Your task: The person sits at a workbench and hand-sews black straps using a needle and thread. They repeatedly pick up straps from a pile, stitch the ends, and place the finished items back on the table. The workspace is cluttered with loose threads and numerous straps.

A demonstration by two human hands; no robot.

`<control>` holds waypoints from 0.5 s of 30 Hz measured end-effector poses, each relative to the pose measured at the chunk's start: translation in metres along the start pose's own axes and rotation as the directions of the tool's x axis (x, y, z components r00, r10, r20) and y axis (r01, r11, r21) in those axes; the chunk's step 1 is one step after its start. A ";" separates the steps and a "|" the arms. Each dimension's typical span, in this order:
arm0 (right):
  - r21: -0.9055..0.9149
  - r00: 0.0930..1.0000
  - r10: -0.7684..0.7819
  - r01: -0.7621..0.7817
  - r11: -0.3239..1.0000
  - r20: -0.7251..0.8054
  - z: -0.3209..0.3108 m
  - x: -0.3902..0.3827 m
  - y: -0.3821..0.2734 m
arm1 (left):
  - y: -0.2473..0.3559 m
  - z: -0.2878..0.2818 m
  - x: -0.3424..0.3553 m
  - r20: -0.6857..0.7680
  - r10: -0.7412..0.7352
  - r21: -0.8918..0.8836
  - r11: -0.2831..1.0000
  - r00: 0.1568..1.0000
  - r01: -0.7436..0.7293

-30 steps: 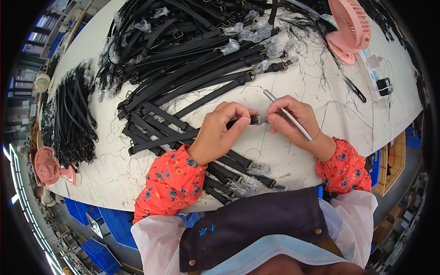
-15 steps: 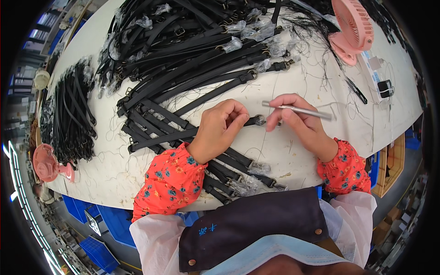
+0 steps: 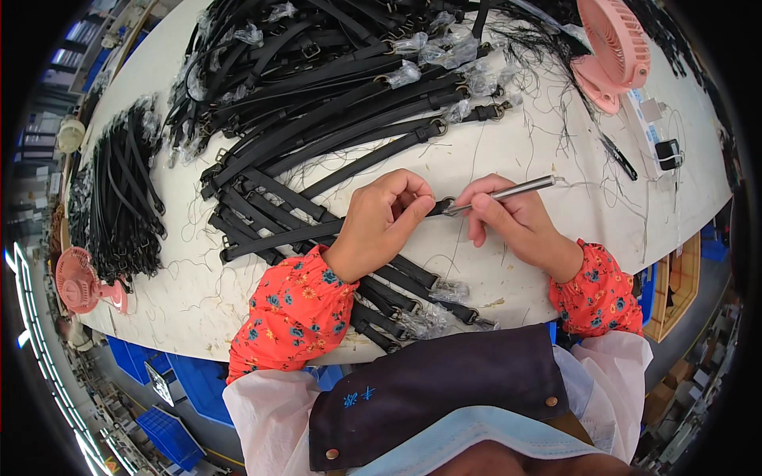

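Observation:
My left hand [image 3: 382,220] is closed, with thumb and fingertips pinching a black strap [image 3: 295,237] near its right end. The strap's metal ring [image 3: 448,204] pokes out just past those fingers. My right hand [image 3: 517,224] holds a slim silver pen-like tool [image 3: 524,187] with a thin wire at its back end. The tool's narrow tip points left and reaches the strap end by the ring; whether it touches cannot be made out. More black straps with buckles [image 3: 397,278] lie under and below my left hand, some ends wrapped in clear plastic.
A large heap of black straps [image 3: 317,103] covers the far table [image 3: 508,278]. Another bundle [image 3: 123,198] lies at the left. Pink fans stand at far right [image 3: 611,47] and left [image 3: 78,279]. A black pen-shaped tool [image 3: 619,156] lies near a white power strip [image 3: 647,131]. Loose threads are scattered about.
My right hand has turned the silver tool round, so its narrow tip now points at the strap's ring end and its back end tilts up right. My left hand stays nearly still.

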State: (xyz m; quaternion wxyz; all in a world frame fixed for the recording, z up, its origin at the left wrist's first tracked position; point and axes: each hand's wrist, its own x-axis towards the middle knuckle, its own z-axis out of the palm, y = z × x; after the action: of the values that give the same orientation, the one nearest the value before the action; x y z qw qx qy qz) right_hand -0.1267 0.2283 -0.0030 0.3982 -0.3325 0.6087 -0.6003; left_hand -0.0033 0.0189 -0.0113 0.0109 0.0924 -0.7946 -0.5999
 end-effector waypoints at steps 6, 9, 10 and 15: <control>-0.003 1.000 0.019 -0.019 1.000 -0.004 0.000 0.001 0.001 | 0.000 0.000 0.000 0.009 -0.014 -0.001 1.000 1.000 0.014; -0.007 1.000 0.010 -0.010 1.000 0.000 0.001 0.001 0.003 | -0.001 0.000 0.000 0.008 -0.014 -0.002 1.000 1.000 0.014; -0.010 1.000 0.013 -0.013 1.000 -0.002 0.001 0.001 0.003 | -0.001 0.000 0.000 0.010 -0.012 -0.001 1.000 1.000 0.012; -0.017 1.000 0.023 -0.023 1.000 0.002 0.000 0.000 0.002 | 0.001 -0.001 0.000 0.017 -0.021 -0.008 1.000 1.000 0.021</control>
State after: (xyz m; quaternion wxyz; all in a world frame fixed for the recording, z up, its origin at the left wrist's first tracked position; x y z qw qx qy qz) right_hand -0.1263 0.2281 -0.0053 0.4030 -0.3295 0.6172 -0.5900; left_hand -0.0030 0.0181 -0.0095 -0.0015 0.0956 -0.7913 -0.6040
